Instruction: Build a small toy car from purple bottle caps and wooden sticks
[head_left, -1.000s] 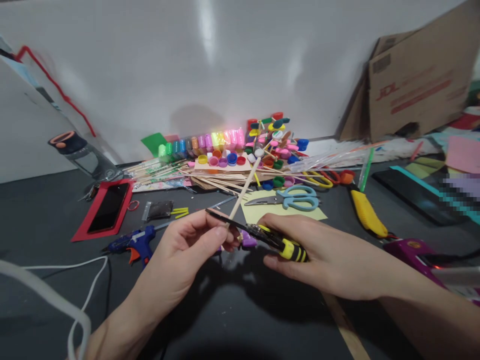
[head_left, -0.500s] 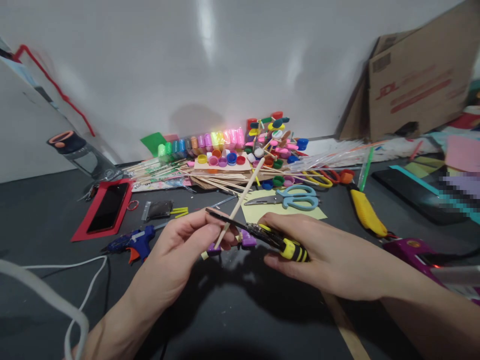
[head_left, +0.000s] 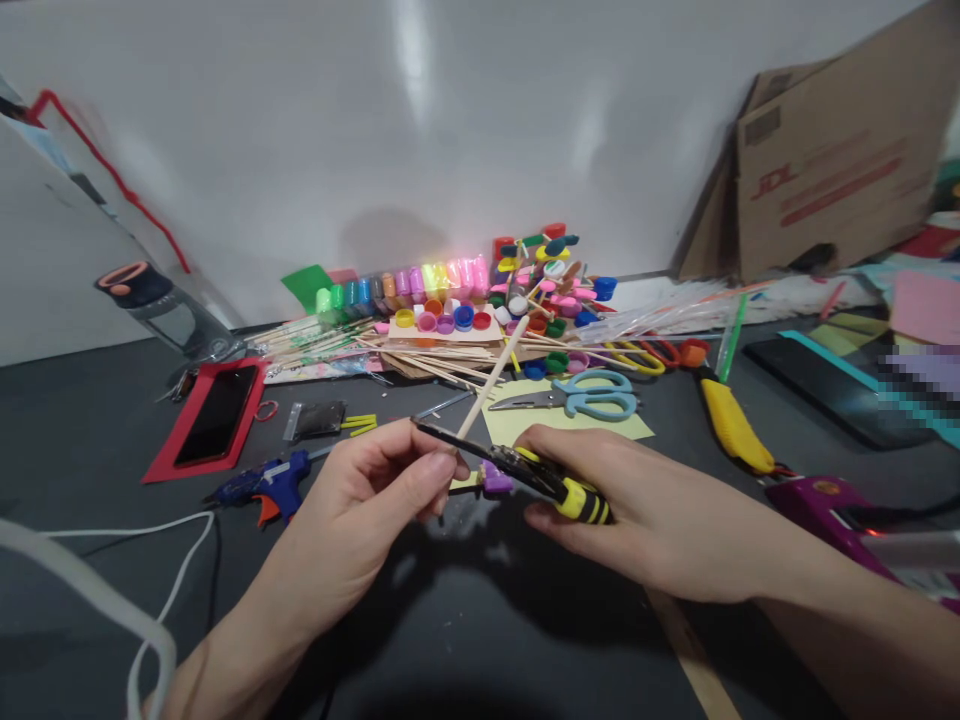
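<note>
My left hand (head_left: 375,490), left of centre, is closed with thumb and fingers pinched around the lower end of a thin pale wooden stick (head_left: 491,388), which slants up to the right. The pinched end is hidden by fingers and tool. In my right hand (head_left: 637,515) is a pair of pliers (head_left: 517,467) with dark jaws and yellow-and-black handles. Their jaws point left and cross the stick just above my left fingertips. Below the jaws, a small purple piece (head_left: 496,477) with a pale yellow strip lies beside my left fingers.
Blue-handled scissors (head_left: 600,395) lie on yellow paper beyond my hands. A blue glue gun (head_left: 274,485) and a phone (head_left: 217,415) on red card are to the left. Paint pots (head_left: 446,320) and wooden sticks stand behind. A yellow cutter (head_left: 735,425) lies right; a white cable (head_left: 112,590) loops front left.
My left thumb and fingers have shifted slightly right, closer under the jaws. The stick's lower part, visible below the jaws before, no longer shows there. The pliers have barely moved.
</note>
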